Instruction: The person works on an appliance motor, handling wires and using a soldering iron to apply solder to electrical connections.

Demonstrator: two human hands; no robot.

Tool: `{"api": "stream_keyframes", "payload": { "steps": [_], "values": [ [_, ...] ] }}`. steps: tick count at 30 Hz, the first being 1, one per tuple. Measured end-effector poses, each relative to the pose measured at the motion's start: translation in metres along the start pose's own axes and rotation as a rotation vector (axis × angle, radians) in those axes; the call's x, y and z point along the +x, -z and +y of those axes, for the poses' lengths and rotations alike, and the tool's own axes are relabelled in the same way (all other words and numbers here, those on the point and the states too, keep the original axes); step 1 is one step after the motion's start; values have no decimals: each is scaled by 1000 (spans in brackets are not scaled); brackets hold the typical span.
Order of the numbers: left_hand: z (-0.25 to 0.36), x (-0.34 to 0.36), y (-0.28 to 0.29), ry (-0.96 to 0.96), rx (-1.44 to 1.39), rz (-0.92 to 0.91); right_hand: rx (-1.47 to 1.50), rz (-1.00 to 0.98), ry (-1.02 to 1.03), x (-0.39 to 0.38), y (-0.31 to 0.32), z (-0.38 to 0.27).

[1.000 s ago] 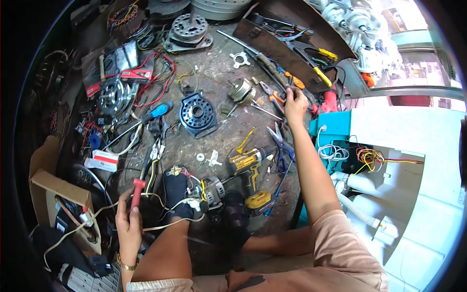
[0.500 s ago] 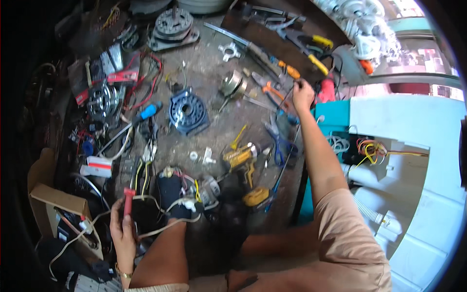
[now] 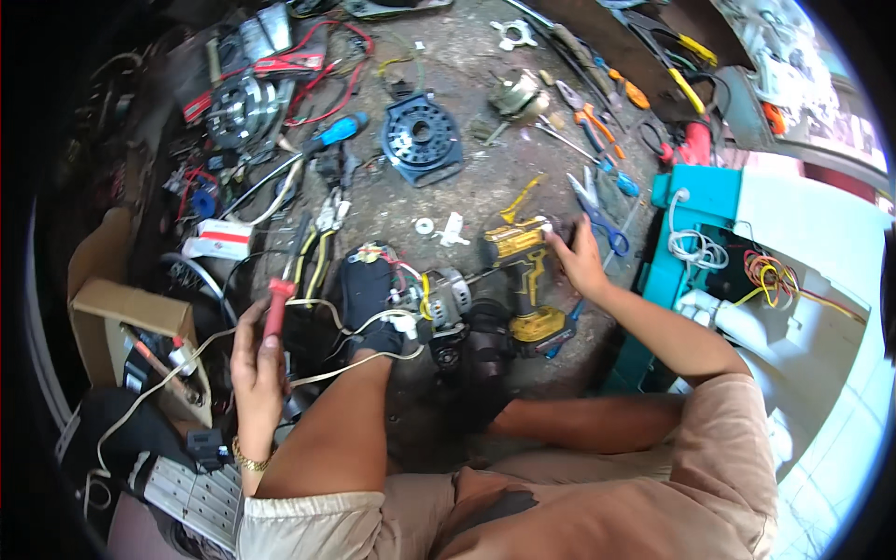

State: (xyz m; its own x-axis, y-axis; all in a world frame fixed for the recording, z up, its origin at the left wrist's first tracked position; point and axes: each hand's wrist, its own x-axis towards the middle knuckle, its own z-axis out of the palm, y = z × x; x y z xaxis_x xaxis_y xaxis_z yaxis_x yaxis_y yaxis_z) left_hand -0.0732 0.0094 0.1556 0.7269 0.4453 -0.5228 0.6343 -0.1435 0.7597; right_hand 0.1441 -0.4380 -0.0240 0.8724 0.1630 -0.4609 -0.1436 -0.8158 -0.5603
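My left hand [image 3: 255,369] is closed around a red-handled tool [image 3: 276,308] with a flared collar, held upright; its working end is hard to make out. A pale cord [image 3: 359,359] runs behind this hand toward a small silver motor [image 3: 452,297] with coloured wires, which sits by my foot. My right hand [image 3: 583,261] has its fingers apart at the right end of a yellow and black cordless drill [image 3: 518,245]. The thumb is close to or touching the drill, but I see no grip on it. Blue-handled scissors [image 3: 605,222] lie just beyond this hand.
A dark blue round motor cover [image 3: 422,138] lies at the far middle, with a blue screwdriver [image 3: 341,131] to its left. Pliers [image 3: 322,238] lie left of my foot. An open cardboard box [image 3: 135,303] stands at left, a teal and white cabinet [image 3: 700,187] at right.
My right hand has come back from the far pliers and red tool to the drill, its pinched fingers now spread. The view has shifted. My left hand still holds the red-handled tool.
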Motion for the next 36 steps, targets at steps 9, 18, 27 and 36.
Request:
{"api": "stream_keyframes", "payload": {
  "steps": [9, 18, 27, 36],
  "values": [
    [15, 5, 7, 49, -158, 13, 835, -125, -502, -51, -46, -13],
    [15, 9, 10, 28, -217, 21, 1017, -116, -526, -66, -34, -18],
    [9, 13, 12, -7, -188, 27, 950, 50, -421, -67, 19, -24],
    [18, 11, 14, -2, -222, 27, 500, 26, -449, -59, -13, 34]
  ]
}}
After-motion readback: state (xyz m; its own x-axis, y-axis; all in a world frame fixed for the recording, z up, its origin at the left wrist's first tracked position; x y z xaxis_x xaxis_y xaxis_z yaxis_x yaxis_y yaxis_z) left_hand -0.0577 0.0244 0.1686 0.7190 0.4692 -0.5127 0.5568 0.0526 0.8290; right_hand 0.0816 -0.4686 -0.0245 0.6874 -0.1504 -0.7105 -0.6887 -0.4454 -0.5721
